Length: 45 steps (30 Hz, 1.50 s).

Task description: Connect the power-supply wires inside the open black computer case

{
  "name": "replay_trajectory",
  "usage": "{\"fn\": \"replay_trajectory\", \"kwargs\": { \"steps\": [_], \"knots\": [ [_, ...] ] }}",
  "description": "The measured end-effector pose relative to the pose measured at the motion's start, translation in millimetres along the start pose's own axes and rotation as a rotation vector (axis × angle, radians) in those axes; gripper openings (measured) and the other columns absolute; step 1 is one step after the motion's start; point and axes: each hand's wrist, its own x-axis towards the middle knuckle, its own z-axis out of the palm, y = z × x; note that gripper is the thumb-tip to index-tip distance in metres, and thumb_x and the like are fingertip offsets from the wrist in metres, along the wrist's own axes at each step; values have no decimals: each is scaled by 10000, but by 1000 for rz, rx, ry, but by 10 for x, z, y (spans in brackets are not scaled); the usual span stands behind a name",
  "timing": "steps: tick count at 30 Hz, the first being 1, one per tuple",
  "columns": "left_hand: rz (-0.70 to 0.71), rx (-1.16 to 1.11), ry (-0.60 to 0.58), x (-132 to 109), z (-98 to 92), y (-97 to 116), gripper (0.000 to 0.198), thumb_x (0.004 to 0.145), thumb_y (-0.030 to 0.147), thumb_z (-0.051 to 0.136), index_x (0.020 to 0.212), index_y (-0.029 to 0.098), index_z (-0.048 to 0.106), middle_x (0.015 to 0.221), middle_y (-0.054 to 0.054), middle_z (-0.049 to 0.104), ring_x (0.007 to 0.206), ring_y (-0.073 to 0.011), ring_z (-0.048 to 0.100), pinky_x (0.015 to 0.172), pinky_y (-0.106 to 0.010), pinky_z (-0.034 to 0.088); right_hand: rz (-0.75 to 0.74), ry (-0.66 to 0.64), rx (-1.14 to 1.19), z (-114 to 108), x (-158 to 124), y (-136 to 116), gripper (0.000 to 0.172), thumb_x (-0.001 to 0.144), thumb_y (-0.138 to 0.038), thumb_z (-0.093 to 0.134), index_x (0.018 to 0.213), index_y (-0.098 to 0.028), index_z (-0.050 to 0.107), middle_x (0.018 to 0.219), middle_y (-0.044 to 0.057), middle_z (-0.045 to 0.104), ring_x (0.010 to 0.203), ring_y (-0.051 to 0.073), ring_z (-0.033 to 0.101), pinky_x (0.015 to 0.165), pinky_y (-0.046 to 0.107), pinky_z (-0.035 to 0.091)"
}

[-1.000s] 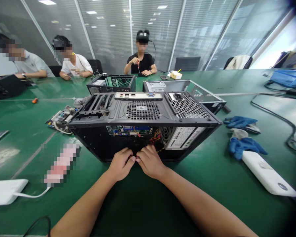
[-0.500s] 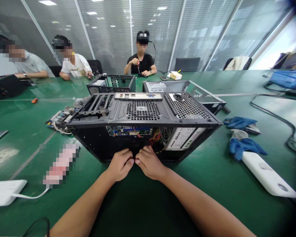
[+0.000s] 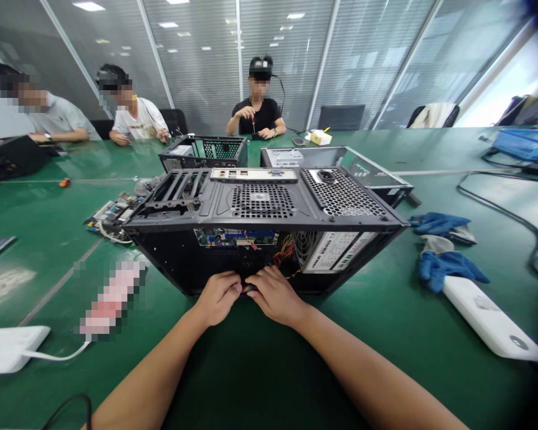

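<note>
A black computer case (image 3: 215, 203) stands in front of me with its open side facing me. Inside it a blue motherboard (image 3: 233, 237), a power supply (image 3: 338, 254) with a white label, and red and yellow cables (image 3: 286, 248) show. At the case's lower near edge, a bundle of coloured wires (image 3: 249, 288) runs between my fingers. My left hand (image 3: 219, 297) is closed on its left end, and my right hand (image 3: 275, 295) pinches it from the right. The fingertips reaching into the case are partly hidden.
To the left lie a loose circuit board (image 3: 112, 215) and a white power bank (image 3: 15, 349). On the right are blue gloves (image 3: 451, 269) and another white power bank (image 3: 493, 316). Two more cases (image 3: 206, 149) stand behind. Three people sit across the table (image 3: 430, 382).
My fingers have parted slightly, and more of the coloured wires shows between my hands. Both hands stay at the case's near edge. The view has shifted a little.
</note>
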Motion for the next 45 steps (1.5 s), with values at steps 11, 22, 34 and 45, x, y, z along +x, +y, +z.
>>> {"fn": "replay_trajectory", "kwargs": {
  "steps": [11,22,34,45],
  "knots": [
    [39,99,30,-23,6,64,283,940,299,350,715,184,477,701,-9,456,643,-153,440,604,-286,332,23,5,1,-7,-4,4,279,983,-328,381,912,-181,606,762,48,590,762,196,465,763,350,347],
    [100,204,49,-23,19,59,293,957,344,323,776,185,492,740,-29,471,666,-171,445,621,-308,351,92,-63,108,-98,44,-47,249,979,-287,369,853,-193,562,750,31,613,704,173,500,742,322,351],
    [109,106,30,-24,-8,105,321,947,385,345,729,185,471,704,-22,460,633,-159,433,592,-299,342,-35,-11,-47,-121,20,-47,260,954,-356,421,957,-180,613,760,51,583,746,203,470,757,354,355],
    [151,176,8,-41,15,75,195,910,311,369,789,190,462,742,-32,466,668,-175,428,613,-310,333,-34,-44,-53,-97,17,-54,306,969,-319,369,760,-189,552,694,37,555,700,184,441,717,337,343]
  ]
}}
